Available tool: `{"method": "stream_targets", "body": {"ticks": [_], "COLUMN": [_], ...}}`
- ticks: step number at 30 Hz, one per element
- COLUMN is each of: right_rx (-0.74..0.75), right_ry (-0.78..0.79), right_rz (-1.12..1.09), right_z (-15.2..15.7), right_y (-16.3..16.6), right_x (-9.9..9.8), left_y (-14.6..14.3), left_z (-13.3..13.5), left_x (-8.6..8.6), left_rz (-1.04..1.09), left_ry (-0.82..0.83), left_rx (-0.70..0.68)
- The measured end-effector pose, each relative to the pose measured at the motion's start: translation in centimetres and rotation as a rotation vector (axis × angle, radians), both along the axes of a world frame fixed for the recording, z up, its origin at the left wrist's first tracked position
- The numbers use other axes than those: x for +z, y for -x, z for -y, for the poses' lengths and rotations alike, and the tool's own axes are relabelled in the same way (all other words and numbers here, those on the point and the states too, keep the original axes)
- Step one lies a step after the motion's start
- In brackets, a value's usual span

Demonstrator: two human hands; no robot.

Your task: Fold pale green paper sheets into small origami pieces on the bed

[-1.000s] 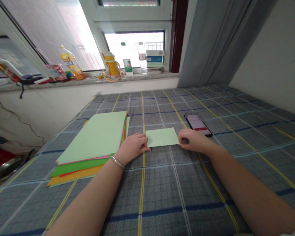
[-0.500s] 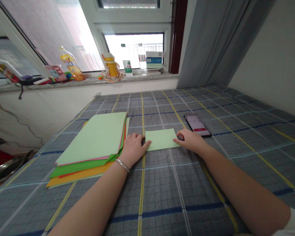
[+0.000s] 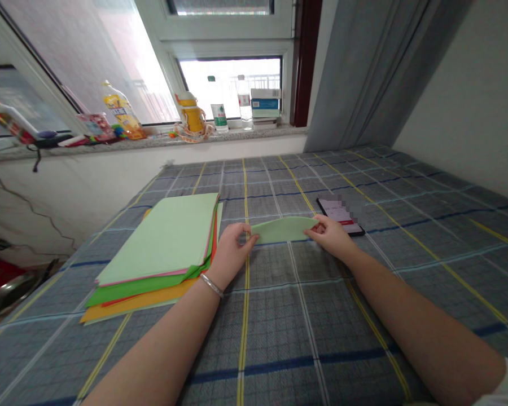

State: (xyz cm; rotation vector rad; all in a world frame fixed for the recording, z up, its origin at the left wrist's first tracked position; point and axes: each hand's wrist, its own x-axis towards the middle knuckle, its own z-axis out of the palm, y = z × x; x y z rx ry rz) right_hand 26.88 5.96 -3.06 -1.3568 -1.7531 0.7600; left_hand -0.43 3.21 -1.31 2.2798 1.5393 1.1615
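A small light green sheet of paper (image 3: 284, 229) is raised off the checked cloth, its upper edge bowed. My left hand (image 3: 236, 247) pinches its left end between thumb and fingers, and a bracelet sits on that wrist. At the right end, my right hand (image 3: 329, 235) grips the paper the same way. To the left lies a stack of coloured paper (image 3: 165, 237), pale green on top with pink, bright green, red and orange edges showing beneath. Just beyond my right hand is a phone (image 3: 341, 211) with its screen lit.
Grey checked cloth (image 3: 279, 316) covers the surface under everything. Along the windowsill (image 3: 152, 140) stand a yellow drink bottle (image 3: 122, 110), a yellow cup with a strap (image 3: 191, 115), two clear bottles and some boxes (image 3: 266, 104). A grey curtain (image 3: 364, 73) hangs at the right.
The green paper lay flat between my hands; now both hands have lifted it, and it is tilted and bowed. My right hand has moved slightly right and up.
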Motion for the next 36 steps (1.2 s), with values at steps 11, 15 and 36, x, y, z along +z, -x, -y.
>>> {"method": "stream_targets", "body": {"ticks": [11,15,36], "right_rx": [0.067,0.107,-0.105], "right_ry": [-0.136,-0.161,-0.157], "right_rz": [0.265,0.329,0.408], "right_z": [-0.4,-0.4,0.9], "right_y": [-0.8,-1.0,-0.7], "right_x": [-0.2,0.0,1.9], "left_y": [-0.1,0.5,-0.6], "left_z": [0.6,0.3,0.9], "left_x": [0.4,-0.2,0.2], "left_rz": [-0.436,-0.476,-0.459], "left_ry": [-0.042,0.047,0.054], "left_rx": [-0.415,-0.376,-0.076]}}
